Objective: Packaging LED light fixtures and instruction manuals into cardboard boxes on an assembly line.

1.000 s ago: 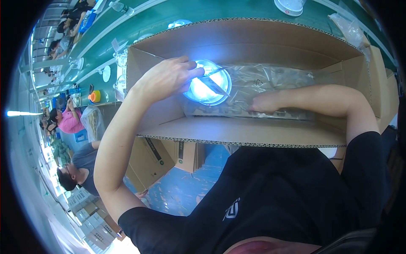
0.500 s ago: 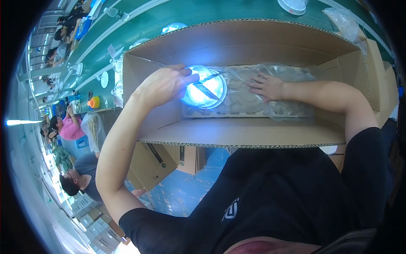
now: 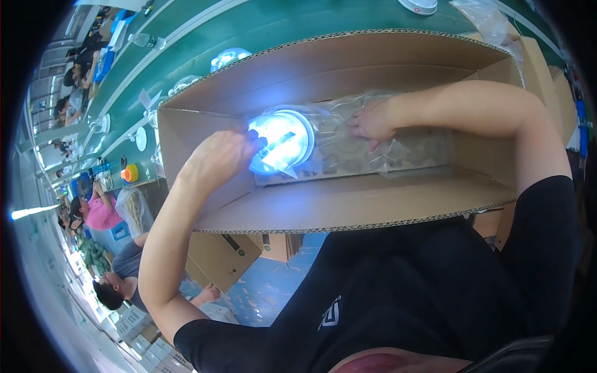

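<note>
A deep open cardboard box (image 3: 292, 208) stands in front of me. Inside lies a pale moulded packing tray (image 3: 342, 155) with rounded hollows, under clear plastic film (image 3: 398, 160). A round lamp (image 3: 295, 133), glowing bright blue-white, sits at the left end of the tray, with strips across its face. My left hand (image 3: 221, 158) grips the lamp at its left rim; glare partly hides the fingertips. On the film near the middle of the tray rests my right hand (image 3: 375, 121), thumb apart from its fingers, nothing visible in it.
Behind the box runs a green work surface (image 3: 292, 17) carrying another lit lamp (image 3: 229, 58), a plastic bottle (image 3: 147, 41) and an orange tape roll (image 3: 129, 173). Flat cartons (image 3: 221, 258) stand below the box. A person in grey (image 3: 127, 267) is at the left, near stacked boxes.
The lamp now tilts toward my left hand, which has shifted down and left. My right hand has moved slightly left, its fingers less spread. The view has shifted a little.
</note>
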`<state>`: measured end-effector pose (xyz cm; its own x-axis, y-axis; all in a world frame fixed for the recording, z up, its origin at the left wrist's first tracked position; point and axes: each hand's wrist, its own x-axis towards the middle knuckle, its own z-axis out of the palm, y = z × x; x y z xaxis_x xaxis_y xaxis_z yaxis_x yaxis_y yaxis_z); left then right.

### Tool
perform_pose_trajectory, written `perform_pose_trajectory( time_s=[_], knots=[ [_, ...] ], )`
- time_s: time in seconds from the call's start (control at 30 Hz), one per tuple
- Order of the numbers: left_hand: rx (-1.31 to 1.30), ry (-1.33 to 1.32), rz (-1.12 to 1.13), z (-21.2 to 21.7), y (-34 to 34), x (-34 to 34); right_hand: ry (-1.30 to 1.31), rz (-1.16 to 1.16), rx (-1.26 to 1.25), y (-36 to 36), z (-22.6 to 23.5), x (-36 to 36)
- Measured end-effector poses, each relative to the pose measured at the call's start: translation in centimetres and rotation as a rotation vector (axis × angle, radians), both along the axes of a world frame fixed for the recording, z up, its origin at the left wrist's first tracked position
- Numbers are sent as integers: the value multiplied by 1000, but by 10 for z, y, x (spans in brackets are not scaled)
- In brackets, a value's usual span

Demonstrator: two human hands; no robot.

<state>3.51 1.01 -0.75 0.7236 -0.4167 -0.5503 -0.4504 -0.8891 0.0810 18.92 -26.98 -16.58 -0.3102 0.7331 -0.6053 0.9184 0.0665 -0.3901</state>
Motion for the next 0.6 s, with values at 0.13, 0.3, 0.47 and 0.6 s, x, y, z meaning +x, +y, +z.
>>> perform_pose_trajectory(
  time_s=[0.13, 0.3, 0.47, 0.6],
  knots=[
    [50, 107, 54, 0, -11, 5, -21, 0, -77, -1, 20, 0],
    [75, 76, 49, -14, -4, 5, 182, -130, -259, -9, 128, 26],
    [33, -2, 6, -26, 4, 13, 646, -570, -51, -61, 254, 113],
    [4, 113, 95, -20, -7, 37, 1138, -831, 575, -123, 258, 243]
  ],
)
